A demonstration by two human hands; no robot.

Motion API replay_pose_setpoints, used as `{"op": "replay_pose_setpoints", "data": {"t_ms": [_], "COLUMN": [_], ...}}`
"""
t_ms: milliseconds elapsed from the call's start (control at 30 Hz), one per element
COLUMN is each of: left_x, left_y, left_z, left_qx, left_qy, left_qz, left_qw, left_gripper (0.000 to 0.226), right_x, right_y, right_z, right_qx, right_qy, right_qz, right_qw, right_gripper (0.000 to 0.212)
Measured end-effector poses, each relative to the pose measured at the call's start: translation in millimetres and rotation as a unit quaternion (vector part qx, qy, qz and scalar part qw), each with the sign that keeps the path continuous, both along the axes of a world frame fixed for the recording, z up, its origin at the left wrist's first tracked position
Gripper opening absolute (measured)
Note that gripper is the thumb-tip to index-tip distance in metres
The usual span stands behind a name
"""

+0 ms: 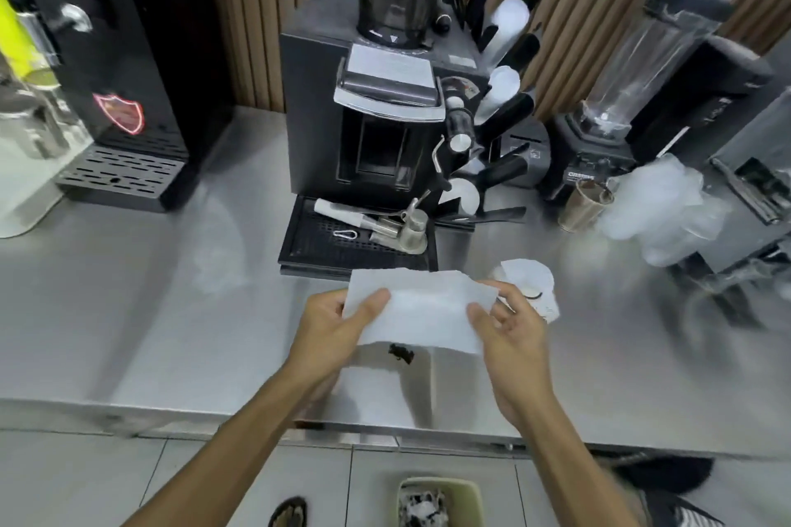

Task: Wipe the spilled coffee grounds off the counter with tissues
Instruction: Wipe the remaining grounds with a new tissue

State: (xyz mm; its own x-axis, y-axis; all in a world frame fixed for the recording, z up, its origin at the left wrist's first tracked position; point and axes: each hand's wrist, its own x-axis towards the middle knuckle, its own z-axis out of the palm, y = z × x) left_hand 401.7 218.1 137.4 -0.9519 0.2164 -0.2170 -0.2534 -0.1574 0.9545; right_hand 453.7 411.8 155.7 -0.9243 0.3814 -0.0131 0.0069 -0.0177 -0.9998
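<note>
Wipe not started, by the look of it. Left hand (338, 319) and right hand (509, 325) each pinch an edge of the tissue (421, 310), spread above the counter (171, 334) in front of the grinder (376, 128). Grounds (401, 354) sit in a dark clump further out from the grinder, untouched.

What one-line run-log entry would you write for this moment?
phase: before wipe | left hand: holds tissue | right hand: holds tissue | grounds: on counter, just below tissue edge
</note>
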Motion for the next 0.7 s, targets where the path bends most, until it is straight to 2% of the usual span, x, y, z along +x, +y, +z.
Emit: {"op": "replay_pose_setpoints", "data": {"t_ms": [67,100,200,267,300,367,433,533,600,667,700], "left_x": [-4.6,-6.9,-10.8,-10.6,-9.8,-12.0,-20.0,-36.5,-50.1,-61.6,-67.1], "left_y": [-21.5,-31.4,-62.6,-85.0,-95.8,-117.3,-137.9,-167.7,-184.0,-194.7,-198.3], "left_z": [-6.6,-12.4,-35.9,-50.8,-54.8,-65.4,-82.1,-106.5,-117.5,-128.1,-134.3], "left_qx": [-0.016,-0.034,-0.102,-0.152,-0.161,-0.21,-0.302,-0.372,-0.448,-0.56,-0.599], "left_qy": [0.008,0.005,-0.043,-0.047,-0.048,-0.03,0.035,0.113,0.188,0.303,0.348], "left_qz": [-0.004,-0.001,0.051,0.055,0.049,0.051,0.076,0.08,0.078,0.067,0.062], "left_qw": [1.0,0.999,0.993,0.986,0.985,0.976,0.949,0.918,0.87,0.768,0.718], "left_gripper": [0.016,0.02,0.029,0.017,0.005,0.023,0.036,0.03,0.012,0.005,0.011], "right_x": [-8.1,-11.8,-18.1,-24.5,-31.0,-49.4,-73.7,-116.3,-142.1,-160.8,-167.5], "right_y": [-17.1,-24.8,-50.3,-70.3,-81.0,-102.1,-120.4,-146.8,-163.9,-178.5,-184.7], "right_z": [-14.4,-22.2,-46.9,-62.0,-71.8,-97.1,-121.4,-139.7,-143.1,-143.0,-145.2], "right_qx": [-0.048,-0.045,0.019,0.124,0.197,0.32,0.434,0.566,0.629,0.684,0.712], "right_qy": [-0.049,-0.073,-0.109,-0.08,-0.054,0.003,0.063,0.146,0.171,0.162,0.154], "right_qz": [0.03,0.05,0.139,0.208,0.234,0.276,0.3,0.295,0.276,0.27,0.275], "right_qw": [0.997,0.995,0.984,0.967,0.951,0.906,0.847,0.756,0.706,0.658,0.627], "right_gripper": [0.028,0.031,0.028,0.029,0.031,0.025,0.021,0.019,0.02,0.02,0.019]}}
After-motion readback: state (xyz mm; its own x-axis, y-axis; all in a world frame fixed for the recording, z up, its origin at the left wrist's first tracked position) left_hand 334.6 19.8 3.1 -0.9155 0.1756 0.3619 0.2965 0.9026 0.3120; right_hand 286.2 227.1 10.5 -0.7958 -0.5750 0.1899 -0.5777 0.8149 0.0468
